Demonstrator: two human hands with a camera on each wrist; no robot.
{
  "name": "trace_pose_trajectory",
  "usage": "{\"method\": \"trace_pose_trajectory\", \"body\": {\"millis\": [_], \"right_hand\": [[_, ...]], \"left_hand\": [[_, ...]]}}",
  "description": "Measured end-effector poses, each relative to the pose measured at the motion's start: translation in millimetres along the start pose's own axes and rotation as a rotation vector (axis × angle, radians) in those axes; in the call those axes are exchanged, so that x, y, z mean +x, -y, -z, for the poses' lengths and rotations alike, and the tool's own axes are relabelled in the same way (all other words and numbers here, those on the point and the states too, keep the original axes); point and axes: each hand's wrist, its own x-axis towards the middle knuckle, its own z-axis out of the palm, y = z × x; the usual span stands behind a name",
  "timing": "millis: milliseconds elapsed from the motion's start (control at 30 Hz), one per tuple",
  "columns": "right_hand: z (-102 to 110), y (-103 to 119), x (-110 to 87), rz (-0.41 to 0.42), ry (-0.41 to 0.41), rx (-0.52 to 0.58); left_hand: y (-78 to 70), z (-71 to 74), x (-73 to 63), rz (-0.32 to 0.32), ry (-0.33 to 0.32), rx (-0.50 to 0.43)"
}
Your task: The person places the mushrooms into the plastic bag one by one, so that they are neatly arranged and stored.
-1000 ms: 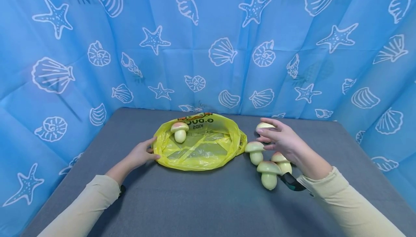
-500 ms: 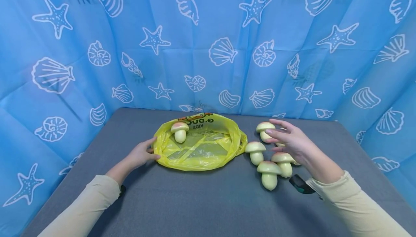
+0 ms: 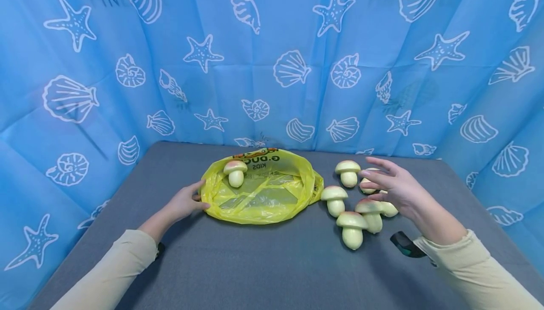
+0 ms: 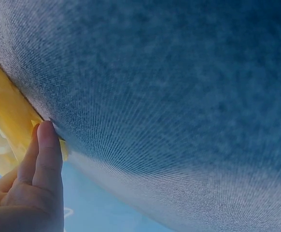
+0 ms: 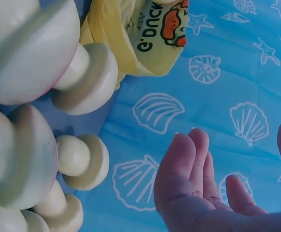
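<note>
A yellow plastic bag [image 3: 259, 215] lies with its mouth spread, a toy mushroom [image 3: 235, 173] inside at its left. My left hand [image 3: 184, 201] grips the bag's left edge. In the left wrist view, that hand's fingers [image 4: 46, 154] lie along the outside of the yellow plastic. To the right of the bag, several cream toy mushrooms with pinkish caps, such as the front one [image 3: 352, 236], stand in a loose group. My right hand [image 3: 399, 189] hovers at the group's right side, fingers spread with nothing in them, partly covering the rear right mushroom [image 3: 367, 187].
A grey cloth-covered table [image 3: 263, 272] bears everything. Behind it and along both sides hangs a blue curtain [image 3: 280, 102] with white shells and starfish. A black strap [image 3: 405, 244] shows beneath the right wrist.
My right hand has drawn back to the right, uncovering the mushrooms at the rear and right of the group. The left hand and the bag have stayed put.
</note>
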Motion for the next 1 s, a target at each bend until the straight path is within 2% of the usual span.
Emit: {"method": "trace_pose_trajectory", "body": {"millis": [200, 600, 1000], "right_hand": [[8.6, -2.8, -2.4, 0.004, -0.006, 0.013], [25.8, -13.2, -4.6, -0.058, -0.059, 0.027], [39.4, -21.0, -9.3, -0.065, -0.089, -0.06]], "left_hand": [[0.6, -0.2, -0.2, -0.005, 0.001, -0.006], [2.1, 0.5, 1.4, 0.001, 0.005, -0.005], [-0.4, 0.4, -0.6, -0.006, 0.002, 0.001]]}}
